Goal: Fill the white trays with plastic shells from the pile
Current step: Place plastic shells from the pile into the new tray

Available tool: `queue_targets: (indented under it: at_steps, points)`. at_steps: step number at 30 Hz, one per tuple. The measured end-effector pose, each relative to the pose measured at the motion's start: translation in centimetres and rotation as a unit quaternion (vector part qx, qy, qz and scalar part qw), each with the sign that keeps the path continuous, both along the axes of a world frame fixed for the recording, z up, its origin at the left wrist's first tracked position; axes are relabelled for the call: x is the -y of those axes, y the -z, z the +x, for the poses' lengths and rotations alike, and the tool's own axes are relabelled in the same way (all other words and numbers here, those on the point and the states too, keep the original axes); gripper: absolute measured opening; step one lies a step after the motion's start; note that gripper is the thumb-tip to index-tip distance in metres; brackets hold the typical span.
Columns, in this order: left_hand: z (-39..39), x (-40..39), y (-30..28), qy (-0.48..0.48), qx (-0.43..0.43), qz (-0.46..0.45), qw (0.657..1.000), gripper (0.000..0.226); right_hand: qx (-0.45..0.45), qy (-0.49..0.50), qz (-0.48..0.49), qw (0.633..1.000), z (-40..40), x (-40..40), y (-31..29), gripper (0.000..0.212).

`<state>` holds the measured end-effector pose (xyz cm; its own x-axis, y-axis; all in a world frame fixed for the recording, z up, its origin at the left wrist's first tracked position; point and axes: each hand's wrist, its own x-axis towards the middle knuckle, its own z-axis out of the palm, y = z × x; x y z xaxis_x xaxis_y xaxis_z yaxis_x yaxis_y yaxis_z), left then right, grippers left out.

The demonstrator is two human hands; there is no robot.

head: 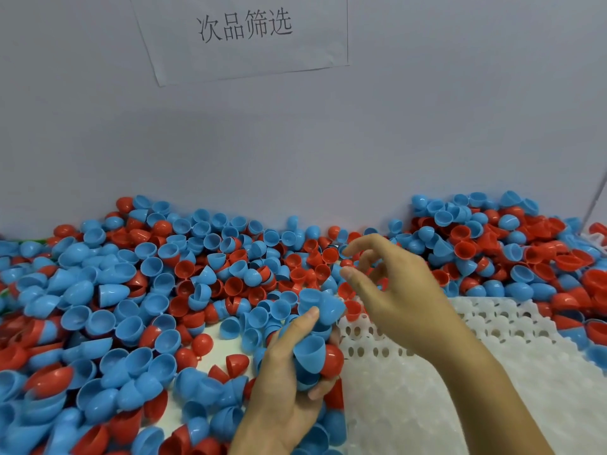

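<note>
Heaped pile of blue and red plastic half-shells (138, 290) crowding far and left, white perforated plastic tray (427, 372) near right, left hand (289, 382) grip clamped on a bunch of blue and red shells (312, 353), right hand (394, 290) grip apart, fingers loose above tray's far edge, white paper sign (243, 34) on far wall.

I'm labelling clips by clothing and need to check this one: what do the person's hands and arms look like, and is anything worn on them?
Both the left hand and the right hand are bare: no gloves, rings, watch or bands show. The right forearm is bare to the frame's edge, with no sleeve in view. The fingers have short, unpainted nails.
</note>
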<state>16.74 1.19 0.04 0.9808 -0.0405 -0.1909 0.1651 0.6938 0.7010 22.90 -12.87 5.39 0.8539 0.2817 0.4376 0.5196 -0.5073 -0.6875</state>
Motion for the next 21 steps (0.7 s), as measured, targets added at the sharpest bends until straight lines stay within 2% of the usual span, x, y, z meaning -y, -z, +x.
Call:
queue_targets:
  at_steps: [2,6,11,15,21]
  points:
    - [0.0,-0.1,0.2,0.004,0.001,0.002,1.000,0.047,-0.014,-0.013,-0.006,1.000,-0.1,0.6,-0.6,0.012]
    - [-0.2,-0.2,0.5,0.034,-0.012,0.030,0.999,0.059,-0.105,-0.097,-0.077,0.987,-0.7,1.0,-1.4,0.012]
    - [-0.2,-0.2,1.4,0.033,-0.053,0.070,0.996,0.065,-0.165,-0.107,-0.135,0.971,-1.0,1.8,-1.9,0.021]
    - [-0.2,0.1,1.1,0.032,-0.039,0.074,0.996,0.034,-0.135,-0.071,-0.146,0.977,-1.0,1.3,-1.7,0.020]
    - [0.0,-0.1,0.3,-0.002,0.028,0.027,0.999,0.044,-0.028,0.080,-0.065,0.994,-0.3,4.3,-2.6,0.026]
